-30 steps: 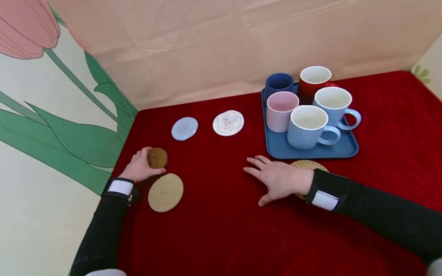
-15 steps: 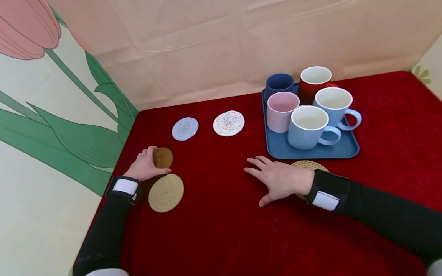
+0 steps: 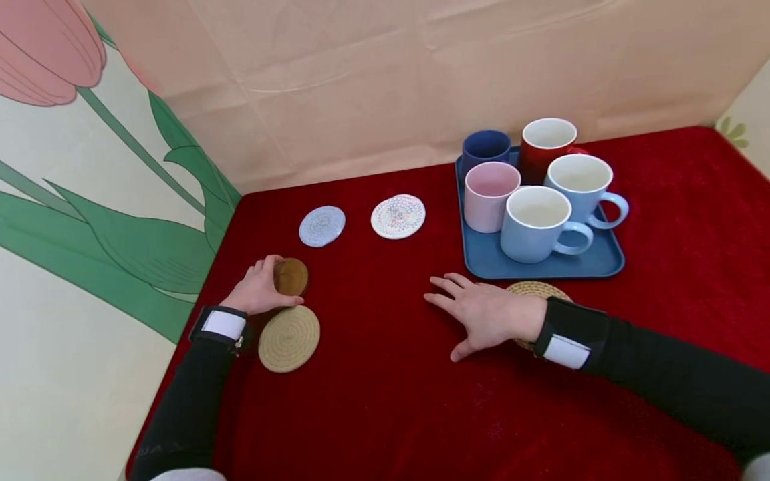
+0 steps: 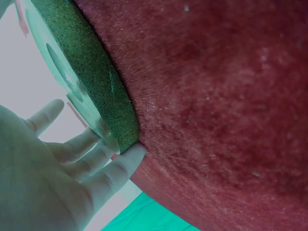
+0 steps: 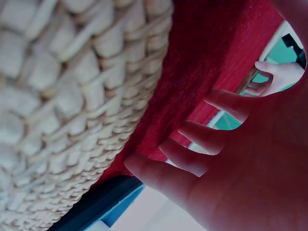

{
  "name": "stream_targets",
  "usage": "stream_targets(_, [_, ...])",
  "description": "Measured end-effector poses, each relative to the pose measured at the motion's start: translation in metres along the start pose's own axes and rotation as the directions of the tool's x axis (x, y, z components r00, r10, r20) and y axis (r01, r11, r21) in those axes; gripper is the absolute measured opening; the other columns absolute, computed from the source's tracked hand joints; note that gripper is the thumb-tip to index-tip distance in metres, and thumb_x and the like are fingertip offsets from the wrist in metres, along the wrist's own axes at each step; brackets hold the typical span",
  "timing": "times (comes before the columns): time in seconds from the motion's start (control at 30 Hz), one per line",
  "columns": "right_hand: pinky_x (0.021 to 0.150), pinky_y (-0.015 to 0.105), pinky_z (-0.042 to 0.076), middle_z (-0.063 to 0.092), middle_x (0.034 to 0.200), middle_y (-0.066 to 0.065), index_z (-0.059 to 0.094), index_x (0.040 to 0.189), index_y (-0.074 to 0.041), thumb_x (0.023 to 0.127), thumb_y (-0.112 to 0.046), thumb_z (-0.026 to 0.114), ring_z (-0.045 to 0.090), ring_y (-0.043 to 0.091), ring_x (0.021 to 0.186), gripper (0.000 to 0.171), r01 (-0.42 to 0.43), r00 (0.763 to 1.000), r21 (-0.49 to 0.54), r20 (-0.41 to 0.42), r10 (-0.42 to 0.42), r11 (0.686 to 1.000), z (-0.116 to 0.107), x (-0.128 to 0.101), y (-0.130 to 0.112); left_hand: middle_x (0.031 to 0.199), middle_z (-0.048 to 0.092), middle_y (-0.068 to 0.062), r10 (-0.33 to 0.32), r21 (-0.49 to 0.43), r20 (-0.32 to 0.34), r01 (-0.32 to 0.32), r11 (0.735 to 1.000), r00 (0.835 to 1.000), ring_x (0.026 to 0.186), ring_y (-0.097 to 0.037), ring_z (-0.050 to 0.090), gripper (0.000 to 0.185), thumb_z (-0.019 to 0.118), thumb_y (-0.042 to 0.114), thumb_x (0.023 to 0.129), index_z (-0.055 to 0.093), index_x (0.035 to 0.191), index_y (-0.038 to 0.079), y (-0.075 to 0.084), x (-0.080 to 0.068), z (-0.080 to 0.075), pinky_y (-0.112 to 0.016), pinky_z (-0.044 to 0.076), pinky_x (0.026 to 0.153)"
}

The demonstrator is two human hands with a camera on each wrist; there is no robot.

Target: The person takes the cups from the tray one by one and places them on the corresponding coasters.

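Wooden coaster (image 3: 292, 277) in left hand (image 3: 255, 291) has room rightward.

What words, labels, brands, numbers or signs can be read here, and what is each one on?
Readable text: none.
Left sleeve: faint letter-like marks toward the cuff-far end, too faint to read.
Wooden disc in the left hand: no lettering visible.
Mugs, tray and coasters: no lettering visible on the sides shown.
White patches on the wrist straps: no lettering visible.
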State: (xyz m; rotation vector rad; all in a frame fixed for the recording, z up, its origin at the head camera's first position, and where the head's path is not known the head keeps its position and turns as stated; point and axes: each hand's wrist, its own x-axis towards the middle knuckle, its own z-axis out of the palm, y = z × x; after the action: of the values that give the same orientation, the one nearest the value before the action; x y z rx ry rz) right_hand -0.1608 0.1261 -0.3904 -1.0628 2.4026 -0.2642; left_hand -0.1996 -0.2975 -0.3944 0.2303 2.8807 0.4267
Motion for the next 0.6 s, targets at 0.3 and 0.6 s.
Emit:
stream_targets(0.3, [0.102, 0.058, 0.035, 0.020, 0.157, 0.017, 0.033, 0.151, -0.010, 0.076, -0.055, 0.076, 0.017, 0.041, 0.140, 0.097, 0.002, 1.000, 0.004, 0.000, -0.002, 1.000, 0.001, 0.001, -0.001, 0.131, 0.041, -0.031, 0.026, -0.009, 0.004, -0.026, 1.000, 1.000, 0.119, -0.048, 0.042, 0.093, 0.080, 0.048, 0.074, 0.031, 0.138, 0.001, 0.003, -0.004, 0.001, -0.058, 0.045, 0.085])
stream_targets(0.6, [0.102, 0.059, 0.035, 0.020, 0.157, 0.017, 0.033, 0.151, -0.011, 0.076, -0.055, 0.076, 0.017, 0.041, 0.140, 0.097, -0.001, 1.000, 0.019, -0.006, 0.001, 1.000, 0.001, 0.000, 0.000, 0.131, 0.044, -0.029, 0.059, -0.002, 0.006, -0.059, 0.998, 0.998, 0.120, -0.045, 0.042, 0.092, 0.080, 0.047, 0.074, 0.032, 0.138, 0.002, 0.012, 0.001, 0.004, -0.057, 0.045, 0.087])
